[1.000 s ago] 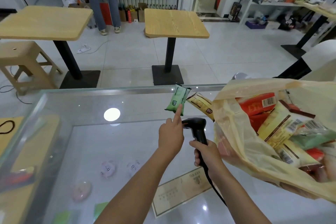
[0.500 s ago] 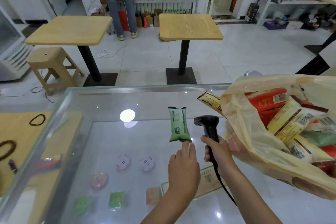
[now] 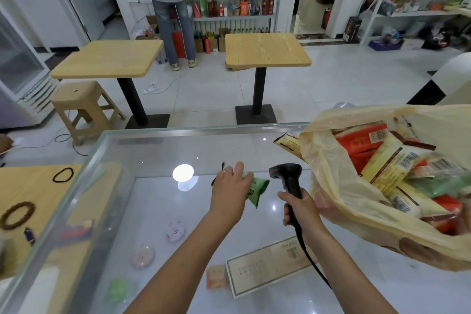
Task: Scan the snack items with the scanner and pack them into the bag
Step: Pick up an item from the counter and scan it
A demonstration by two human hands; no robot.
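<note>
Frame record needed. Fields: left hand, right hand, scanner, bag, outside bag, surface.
left hand: grips the green packet
right hand: grips the scanner by its handle
scanner: black, corded, head faces left toward the green packet
bag: yellowish plastic, open, right of the scanner, holds red, yellow and green packets
outside bag: yellow packet at the bag's far left edge
surface: glass counter

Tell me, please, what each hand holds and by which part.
The left-hand grip holds the green snack packet by its left end; the right-hand grip holds the scanner by its handle.
</note>
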